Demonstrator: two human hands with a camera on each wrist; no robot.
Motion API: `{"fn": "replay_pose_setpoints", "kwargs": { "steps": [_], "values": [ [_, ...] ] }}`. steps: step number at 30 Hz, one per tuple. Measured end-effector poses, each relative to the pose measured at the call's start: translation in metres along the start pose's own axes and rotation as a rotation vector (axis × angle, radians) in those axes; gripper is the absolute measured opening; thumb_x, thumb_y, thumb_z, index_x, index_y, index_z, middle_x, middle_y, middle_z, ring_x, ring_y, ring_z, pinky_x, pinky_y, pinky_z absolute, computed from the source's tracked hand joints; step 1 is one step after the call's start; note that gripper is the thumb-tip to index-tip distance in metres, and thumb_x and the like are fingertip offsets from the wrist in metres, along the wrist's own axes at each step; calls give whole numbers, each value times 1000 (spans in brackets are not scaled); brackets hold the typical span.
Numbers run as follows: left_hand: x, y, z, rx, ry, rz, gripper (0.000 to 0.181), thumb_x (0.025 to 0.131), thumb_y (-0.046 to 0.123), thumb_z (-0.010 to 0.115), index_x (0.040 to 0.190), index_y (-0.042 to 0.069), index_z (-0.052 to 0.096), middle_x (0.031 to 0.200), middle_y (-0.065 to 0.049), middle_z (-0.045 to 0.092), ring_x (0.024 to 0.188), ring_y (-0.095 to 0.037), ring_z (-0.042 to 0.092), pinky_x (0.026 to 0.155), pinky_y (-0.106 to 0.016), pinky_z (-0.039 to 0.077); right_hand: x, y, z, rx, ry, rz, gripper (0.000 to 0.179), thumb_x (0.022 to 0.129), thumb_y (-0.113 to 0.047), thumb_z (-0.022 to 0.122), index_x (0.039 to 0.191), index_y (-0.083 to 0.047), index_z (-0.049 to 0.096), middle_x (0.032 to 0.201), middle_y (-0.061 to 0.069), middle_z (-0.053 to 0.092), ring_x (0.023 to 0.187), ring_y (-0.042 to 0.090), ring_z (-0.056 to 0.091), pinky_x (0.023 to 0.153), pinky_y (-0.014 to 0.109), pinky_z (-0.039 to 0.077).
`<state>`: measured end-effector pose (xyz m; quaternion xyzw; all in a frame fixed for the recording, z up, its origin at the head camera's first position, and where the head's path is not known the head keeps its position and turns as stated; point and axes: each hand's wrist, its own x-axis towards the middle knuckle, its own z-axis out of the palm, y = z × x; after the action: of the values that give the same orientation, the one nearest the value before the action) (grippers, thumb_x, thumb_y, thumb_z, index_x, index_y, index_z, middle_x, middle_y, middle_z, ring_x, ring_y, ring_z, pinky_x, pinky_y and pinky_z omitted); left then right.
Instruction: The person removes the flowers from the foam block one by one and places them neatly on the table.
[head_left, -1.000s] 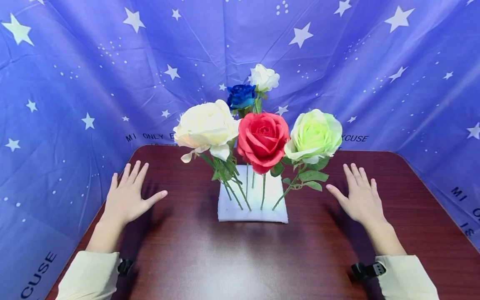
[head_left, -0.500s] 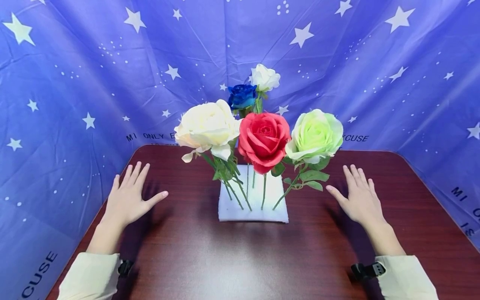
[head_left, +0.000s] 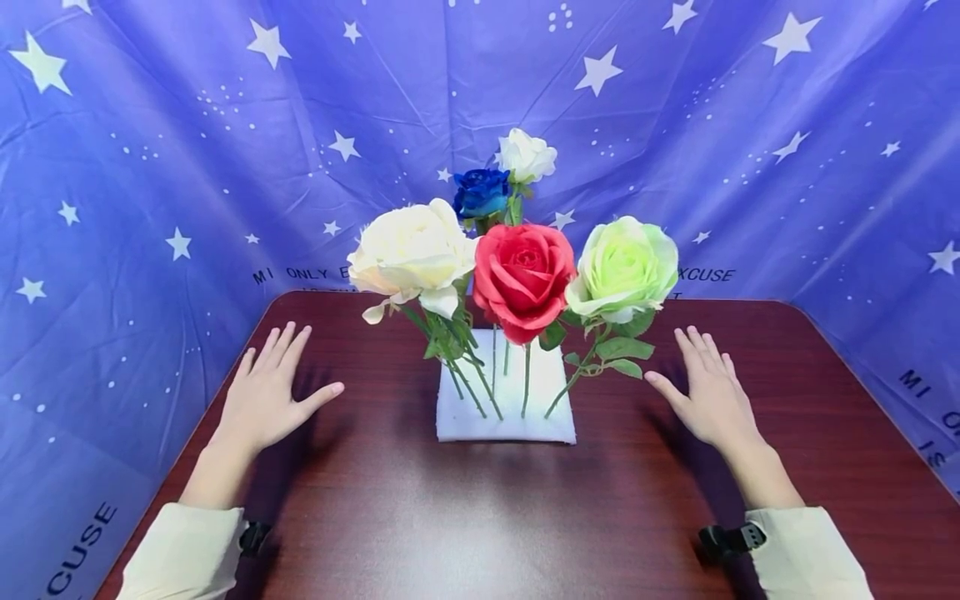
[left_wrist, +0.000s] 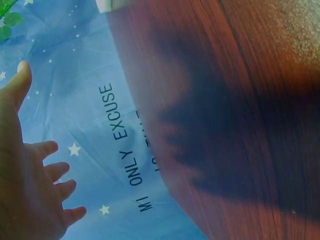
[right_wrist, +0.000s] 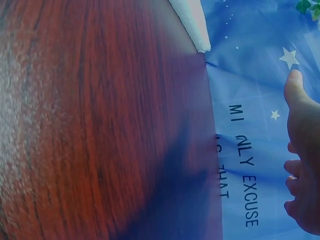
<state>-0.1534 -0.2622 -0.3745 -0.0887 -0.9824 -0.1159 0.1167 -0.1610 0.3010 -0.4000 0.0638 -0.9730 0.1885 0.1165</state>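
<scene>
My left hand (head_left: 266, 400) is held palm down at the left side of the table, fingers straight and thumb spread toward the middle; it holds nothing. On the right, my right hand (head_left: 708, 396) mirrors it, its thumb tip near the leaves of the light green rose (head_left: 624, 268). Between the hands a white foam block (head_left: 555, 427) bears several artificial roses. A large cream rose (head_left: 411, 252) leans left, a red rose (head_left: 523, 279) faces front, and a blue rose (head_left: 480, 193) and a small white rose (head_left: 527, 156) rise behind.
The dark red wooden table (head_left: 480, 517) has rounded far corners. A blue cloth (head_left: 405, 75) printed with stars and lettering surrounds it at the back and sides. Black wrist straps (head_left: 255, 537) sit at the sleeve cuffs.
Both hands have drifted slightly inward, the left one to the right and the right one to the left. The roses and foam block stay as they were.
</scene>
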Motion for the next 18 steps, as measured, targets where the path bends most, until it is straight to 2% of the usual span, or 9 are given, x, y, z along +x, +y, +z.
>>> {"fn": "replay_pose_setpoints", "kwargs": {
  "steps": [9, 18],
  "values": [
    [2, 2, 7, -13, -43, 11, 93, 84, 65, 56, 153, 10, 24, 158, -22, 25, 147, -42, 21, 115, -63, 17, 0, -4, 0, 11, -13, -3, 81, 95, -51, 51, 150, 1, 24, 155, 30, 23, 147, 46, 13, 115, 66, 12],
    [7, 9, 13, -76, -145, 96, 95, 83, 64, 60, 153, 11, 24, 159, -19, 23, 149, -38, 18, 119, -60, 14, -3, -9, 6, 16, -32, -19, 83, 93, -52, 53, 151, 1, 24, 155, 29, 24, 147, 45, 15, 116, 65, 14]
  ]
}}
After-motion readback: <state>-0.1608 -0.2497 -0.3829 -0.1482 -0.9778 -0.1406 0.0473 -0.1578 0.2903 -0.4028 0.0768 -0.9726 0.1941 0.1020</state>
